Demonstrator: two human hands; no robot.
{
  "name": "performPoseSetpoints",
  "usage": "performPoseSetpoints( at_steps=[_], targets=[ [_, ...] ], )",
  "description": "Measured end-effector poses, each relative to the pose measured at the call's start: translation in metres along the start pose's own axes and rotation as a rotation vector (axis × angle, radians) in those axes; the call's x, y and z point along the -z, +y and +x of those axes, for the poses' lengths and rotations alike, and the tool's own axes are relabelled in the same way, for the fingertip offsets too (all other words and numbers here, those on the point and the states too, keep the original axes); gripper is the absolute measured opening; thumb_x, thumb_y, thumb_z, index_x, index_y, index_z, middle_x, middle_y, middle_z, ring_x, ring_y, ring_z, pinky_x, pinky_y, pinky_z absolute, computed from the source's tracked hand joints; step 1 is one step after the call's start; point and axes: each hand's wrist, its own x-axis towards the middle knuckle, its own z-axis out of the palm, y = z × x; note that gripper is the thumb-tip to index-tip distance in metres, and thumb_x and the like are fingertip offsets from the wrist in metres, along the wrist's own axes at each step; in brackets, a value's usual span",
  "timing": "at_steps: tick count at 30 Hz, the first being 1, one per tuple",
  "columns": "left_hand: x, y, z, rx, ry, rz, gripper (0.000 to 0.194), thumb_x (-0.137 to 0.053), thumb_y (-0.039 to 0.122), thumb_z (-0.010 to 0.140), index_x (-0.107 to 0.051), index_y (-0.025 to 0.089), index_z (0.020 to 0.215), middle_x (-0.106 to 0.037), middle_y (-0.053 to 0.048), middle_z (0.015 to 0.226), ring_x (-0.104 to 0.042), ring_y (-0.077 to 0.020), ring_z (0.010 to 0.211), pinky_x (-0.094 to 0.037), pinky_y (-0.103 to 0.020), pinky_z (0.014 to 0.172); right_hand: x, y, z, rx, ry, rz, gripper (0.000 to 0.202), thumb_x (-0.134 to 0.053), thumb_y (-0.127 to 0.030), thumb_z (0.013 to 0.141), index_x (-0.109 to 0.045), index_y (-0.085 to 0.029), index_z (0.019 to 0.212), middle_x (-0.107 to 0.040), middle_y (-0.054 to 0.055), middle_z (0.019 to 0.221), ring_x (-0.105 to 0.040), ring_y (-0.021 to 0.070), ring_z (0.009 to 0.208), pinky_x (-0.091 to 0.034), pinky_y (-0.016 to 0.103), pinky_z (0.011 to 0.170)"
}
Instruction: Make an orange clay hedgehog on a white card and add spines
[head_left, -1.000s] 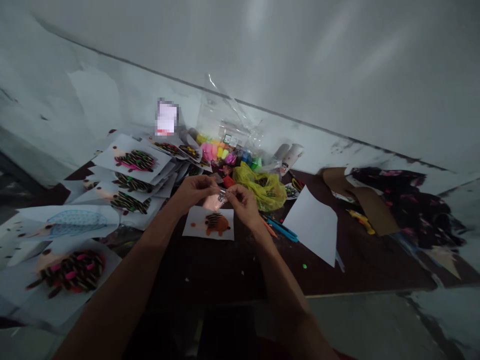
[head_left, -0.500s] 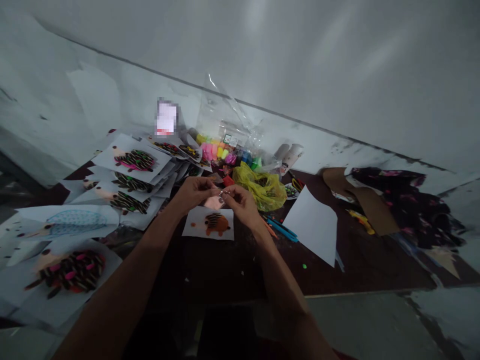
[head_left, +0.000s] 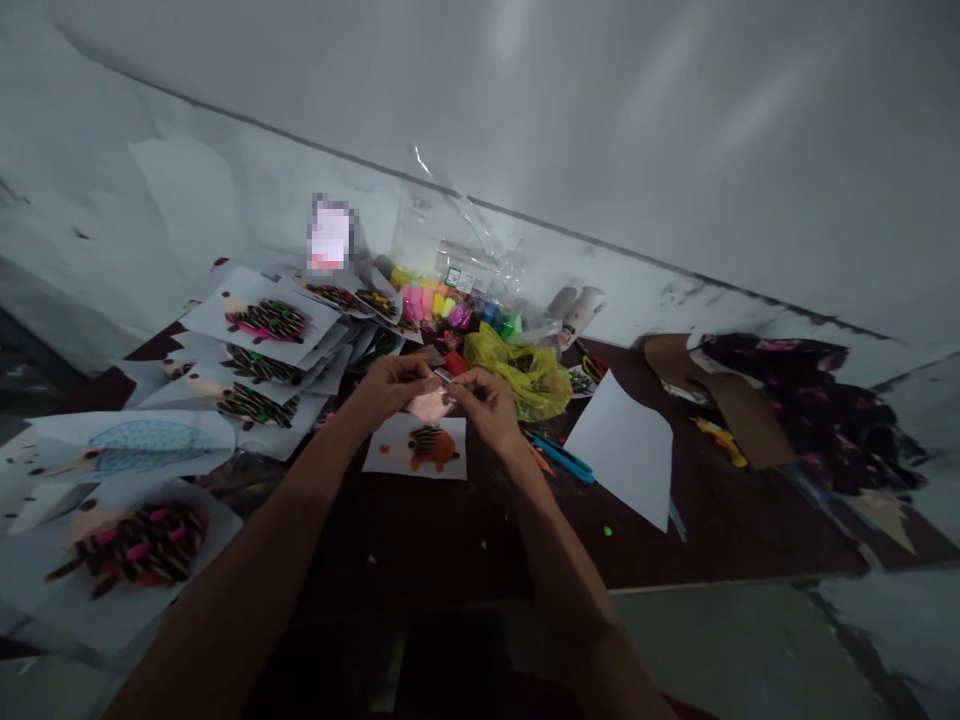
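My left hand (head_left: 396,385) and my right hand (head_left: 486,403) are close together over the middle of the dark table. Between them is a small pink packet with a clear, shiny wrapper (head_left: 430,402), its edges pinched by the fingertips of both hands. Just below lies a white paper (head_left: 390,462) bearing an orange and brown hedgehog figure (head_left: 433,449) with dark striped spines. A separate small orange dot sits at the paper's left.
Papers with hedgehog figures (head_left: 266,320) pile up at the left. Behind the hands are colourful clay packs (head_left: 427,303) and a yellow bag (head_left: 525,375). Blue scissors (head_left: 562,458), a white sheet (head_left: 626,450), a yellow cutter (head_left: 721,442) and dark cloth (head_left: 817,410) lie rightward.
The pink packet shows more openly between my hands, and the fingers of my right hand have shifted slightly on its edge. The papers and other objects stay in place.
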Motion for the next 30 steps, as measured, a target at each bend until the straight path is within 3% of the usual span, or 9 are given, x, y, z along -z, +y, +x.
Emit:
performPoseSetpoints(
  at_steps=[7,10,14,19,24,30],
  targets=[
    [0.006,-0.006,0.001,0.036,-0.061,0.027,0.034,-0.077,0.047,0.065,-0.064,0.015,0.064,-0.058,0.001,0.061,-0.050,-0.0112,0.055,-0.037,-0.024,0.053,0.004,0.002,0.003,-0.029,-0.035,-0.018,0.037,-0.074,-0.057,0.077,-0.071,-0.021,0.089,-0.068,0.001,0.077,-0.060,0.0147,0.069,-0.049,0.027,0.064],
    [0.002,-0.008,0.002,0.036,-0.097,0.051,0.032,-0.079,0.044,0.065,-0.068,0.014,0.068,-0.063,-0.001,0.063,-0.055,-0.0132,0.058,-0.040,-0.024,0.054,0.003,0.003,0.004,-0.018,-0.056,-0.066,0.034,-0.076,-0.053,0.075,-0.067,-0.020,0.078,-0.061,-0.002,0.067,-0.053,0.0123,0.061,-0.042,0.025,0.059],
    [-0.001,-0.008,0.001,0.137,-0.143,-0.007,0.035,-0.084,0.039,0.059,-0.071,0.015,0.081,-0.070,-0.002,0.070,-0.062,-0.0156,0.061,-0.046,-0.024,0.054,0.004,0.007,0.005,0.015,0.061,-0.076,0.034,-0.074,-0.050,0.076,-0.060,-0.021,0.068,-0.055,-0.004,0.061,-0.045,0.0113,0.058,-0.037,0.025,0.056],
    [0.003,-0.006,0.001,0.217,-0.193,0.001,0.030,-0.083,0.038,0.060,-0.066,0.015,0.066,-0.065,-0.002,0.057,-0.059,-0.0146,0.050,-0.044,-0.025,0.049,0.008,0.011,0.007,0.018,0.104,-0.086,0.036,-0.073,-0.052,0.075,-0.056,-0.022,0.064,-0.051,-0.004,0.059,-0.045,0.0118,0.059,-0.039,0.026,0.058],
    [0.008,-0.004,0.001,0.181,-0.166,0.081,0.026,-0.080,0.037,0.061,-0.064,0.016,0.066,-0.060,0.001,0.051,-0.052,-0.0114,0.047,-0.034,-0.022,0.047,0.008,0.009,0.007,-0.037,-0.005,-0.085,0.042,-0.067,-0.062,0.078,-0.058,-0.022,0.070,-0.050,-0.004,0.059,-0.042,0.0116,0.056,-0.035,0.026,0.055],
    [0.010,-0.002,-0.001,0.150,-0.248,0.054,0.030,-0.078,0.039,0.064,-0.062,0.015,0.072,-0.059,0.003,0.056,-0.050,-0.0108,0.051,-0.034,-0.022,0.051,0.010,0.004,0.006,0.040,0.050,-0.185,0.044,-0.062,-0.062,0.081,-0.053,-0.022,0.065,-0.047,-0.004,0.060,-0.042,0.0126,0.059,-0.036,0.026,0.058]
  ],
)
